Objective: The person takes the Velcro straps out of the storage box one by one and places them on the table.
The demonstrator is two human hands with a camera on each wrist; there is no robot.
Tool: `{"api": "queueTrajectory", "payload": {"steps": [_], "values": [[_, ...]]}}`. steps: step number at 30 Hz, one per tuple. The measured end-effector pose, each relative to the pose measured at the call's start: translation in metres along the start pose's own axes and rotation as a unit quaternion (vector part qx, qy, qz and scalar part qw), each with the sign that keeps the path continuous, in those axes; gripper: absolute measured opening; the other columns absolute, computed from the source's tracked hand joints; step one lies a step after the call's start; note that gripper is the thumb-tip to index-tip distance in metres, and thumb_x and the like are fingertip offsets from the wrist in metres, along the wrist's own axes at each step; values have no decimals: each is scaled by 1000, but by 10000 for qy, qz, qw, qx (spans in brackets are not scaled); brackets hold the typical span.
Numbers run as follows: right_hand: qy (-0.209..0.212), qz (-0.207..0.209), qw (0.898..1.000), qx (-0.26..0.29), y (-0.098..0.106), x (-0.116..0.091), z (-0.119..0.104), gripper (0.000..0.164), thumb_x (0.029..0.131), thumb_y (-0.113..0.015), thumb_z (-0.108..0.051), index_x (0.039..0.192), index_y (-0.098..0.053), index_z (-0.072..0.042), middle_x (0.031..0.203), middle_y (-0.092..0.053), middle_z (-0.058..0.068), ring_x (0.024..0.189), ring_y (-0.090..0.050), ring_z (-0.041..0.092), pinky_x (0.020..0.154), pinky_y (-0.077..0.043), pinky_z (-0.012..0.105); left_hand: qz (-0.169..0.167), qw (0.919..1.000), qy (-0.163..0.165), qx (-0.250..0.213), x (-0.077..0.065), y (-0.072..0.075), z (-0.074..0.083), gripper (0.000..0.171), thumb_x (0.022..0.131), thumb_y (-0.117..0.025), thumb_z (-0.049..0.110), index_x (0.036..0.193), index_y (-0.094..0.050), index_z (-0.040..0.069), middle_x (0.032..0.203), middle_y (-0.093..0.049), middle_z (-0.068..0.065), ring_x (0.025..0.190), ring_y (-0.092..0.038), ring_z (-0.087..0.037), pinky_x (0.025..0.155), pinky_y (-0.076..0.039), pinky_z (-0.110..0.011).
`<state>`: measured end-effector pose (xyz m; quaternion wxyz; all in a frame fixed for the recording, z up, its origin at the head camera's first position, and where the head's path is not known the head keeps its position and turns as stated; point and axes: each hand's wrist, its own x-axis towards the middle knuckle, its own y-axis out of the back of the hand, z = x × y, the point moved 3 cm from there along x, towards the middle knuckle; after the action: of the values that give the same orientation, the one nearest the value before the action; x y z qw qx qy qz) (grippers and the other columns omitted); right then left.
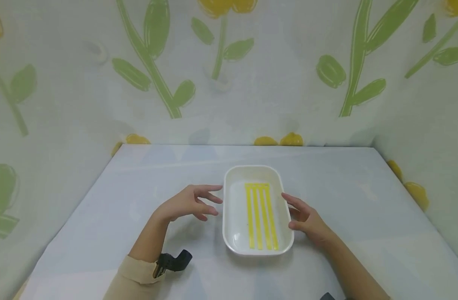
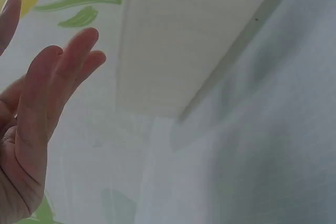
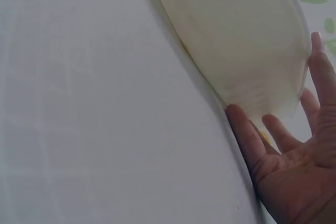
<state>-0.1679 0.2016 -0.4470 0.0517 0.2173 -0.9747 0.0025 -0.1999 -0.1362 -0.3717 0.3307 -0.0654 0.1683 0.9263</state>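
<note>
A white rectangular tray (image 1: 235, 233) with rounded corners stands on the table. Flat on its floor lies a yellow comb-like piece (image 1: 257, 186), several long strips meeting a crossbar at the far end. My left hand (image 1: 191, 202) hovers left of the tray with fingers spread loosely and nothing held; its fingertips come close to the rim. In the left wrist view the tray's outer side (image 2: 178, 35) is apart from those fingers. On the other side, my right hand (image 1: 308, 223) touches the tray's right wall with its fingertips. The right wrist view shows relaxed fingers (image 3: 244, 135) against that wall.
The pale table (image 1: 364, 200) has its far edge against a white backdrop (image 1: 274, 83) printed with green stems and yellow flowers. The same cloth rises along the left and right sides. A black wrist camera (image 1: 174, 261) sits on the left wrist.
</note>
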Motion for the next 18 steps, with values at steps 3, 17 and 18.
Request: {"api": "queueTrajectory", "payload": {"steps": [3,17,18], "values": [[-159,127,9997,-132,0,1,0,74,83,-73,-14,146,-35,-9,141,-41,-15,118,-51,4,89,-50,26,-116,9998,20,165,4,5,14,69,80,-76,24,141,-45,15,120,-62,-19,90,-69,-26,71,-57,-41],[-318,263,9986,-340,-1,0,-3,72,84,-72,-15,145,-36,-9,150,-32,13,114,-53,5,88,-50,24,-568,9973,-194,424,72,5,60,47,84,-70,20,129,-58,19,95,-65,-9,86,-64,-26,72,-56,-39],[-318,274,9985,-355,-1,0,-3,72,84,-72,-15,145,-36,-9,150,-32,14,114,-53,5,88,-50,24,-597,9972,-166,422,76,4,62,48,84,-70,21,130,-58,19,98,-65,-11,87,-64,-25,73,-56,-38]]}}
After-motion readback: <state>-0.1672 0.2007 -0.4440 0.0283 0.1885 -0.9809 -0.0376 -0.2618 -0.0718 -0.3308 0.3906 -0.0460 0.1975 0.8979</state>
